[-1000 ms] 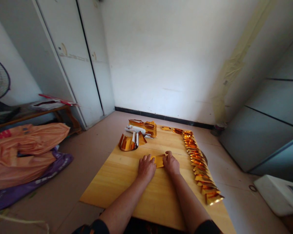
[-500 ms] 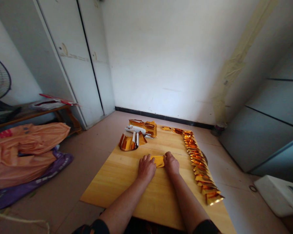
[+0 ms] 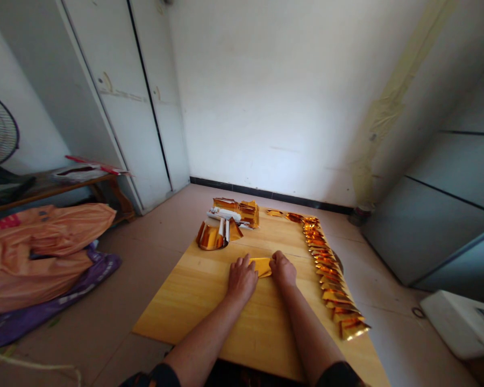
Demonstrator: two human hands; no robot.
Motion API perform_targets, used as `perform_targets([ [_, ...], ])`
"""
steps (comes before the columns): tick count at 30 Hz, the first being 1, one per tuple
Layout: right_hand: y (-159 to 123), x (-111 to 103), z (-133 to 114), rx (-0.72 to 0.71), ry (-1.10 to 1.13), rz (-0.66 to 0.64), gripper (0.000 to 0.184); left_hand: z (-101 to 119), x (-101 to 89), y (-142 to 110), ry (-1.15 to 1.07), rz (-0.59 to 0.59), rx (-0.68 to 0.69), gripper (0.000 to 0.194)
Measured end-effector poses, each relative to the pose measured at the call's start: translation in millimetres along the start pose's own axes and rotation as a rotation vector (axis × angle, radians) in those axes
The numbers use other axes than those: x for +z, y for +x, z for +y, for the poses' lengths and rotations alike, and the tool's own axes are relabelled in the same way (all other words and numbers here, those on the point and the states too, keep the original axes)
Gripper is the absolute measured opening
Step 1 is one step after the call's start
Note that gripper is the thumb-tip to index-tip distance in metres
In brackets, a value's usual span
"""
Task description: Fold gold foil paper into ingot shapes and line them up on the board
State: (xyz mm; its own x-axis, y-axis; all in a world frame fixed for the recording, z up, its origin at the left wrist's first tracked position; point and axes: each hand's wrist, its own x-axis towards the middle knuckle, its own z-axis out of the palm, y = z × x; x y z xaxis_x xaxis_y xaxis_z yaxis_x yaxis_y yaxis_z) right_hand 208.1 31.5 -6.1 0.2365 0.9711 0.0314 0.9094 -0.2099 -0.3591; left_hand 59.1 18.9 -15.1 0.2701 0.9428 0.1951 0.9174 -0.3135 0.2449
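Note:
A small folded piece of gold foil paper [image 3: 260,266] lies on the wooden table [image 3: 193,301] between my two hands. My left hand [image 3: 242,277] grips its left end, fingers curled and pressed down on the paper. At the other end my right hand [image 3: 283,269] is closed in a pinch on the paper's edge. The fingertips of that hand are partly hidden. Along the table's right side runs an overlapping row of folded gold foil pieces [image 3: 326,274]. Beyond my left hand sits a curled stack of gold foil sheets [image 3: 213,235].
More gold foil sheets [image 3: 249,212] and a white roll-like bundle [image 3: 225,213] lie at the table's back left. An orange cloth-like bag [image 3: 44,236] and a purple bag [image 3: 56,306] are on the floor. A white box [image 3: 460,322] stands to the right, a grey cabinet [image 3: 133,107] at the left.
Both hands stay almost in place on the gold foil paper. The paper's visible face has shifted slightly between them; the rest looks the same.

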Motion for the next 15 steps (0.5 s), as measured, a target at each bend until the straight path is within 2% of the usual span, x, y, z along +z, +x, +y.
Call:
perform_targets([
  [5,-3.4,4.8,2.2,-0.021,0.002,0.085,0.014,1.0,-0.7,2.4,0.025,-0.023,0.053,0.028],
  [9,-11.7,4.5,-2.1,-0.097,-0.031,0.161,0.016,1.3,-0.4,0.8,0.038,-0.011,0.055,0.028],
  [15,-25.9,6.6,-8.3,-0.171,0.002,0.149,0.033,0.1,-2.3,-6.5,0.010,0.010,0.033,0.030],
])
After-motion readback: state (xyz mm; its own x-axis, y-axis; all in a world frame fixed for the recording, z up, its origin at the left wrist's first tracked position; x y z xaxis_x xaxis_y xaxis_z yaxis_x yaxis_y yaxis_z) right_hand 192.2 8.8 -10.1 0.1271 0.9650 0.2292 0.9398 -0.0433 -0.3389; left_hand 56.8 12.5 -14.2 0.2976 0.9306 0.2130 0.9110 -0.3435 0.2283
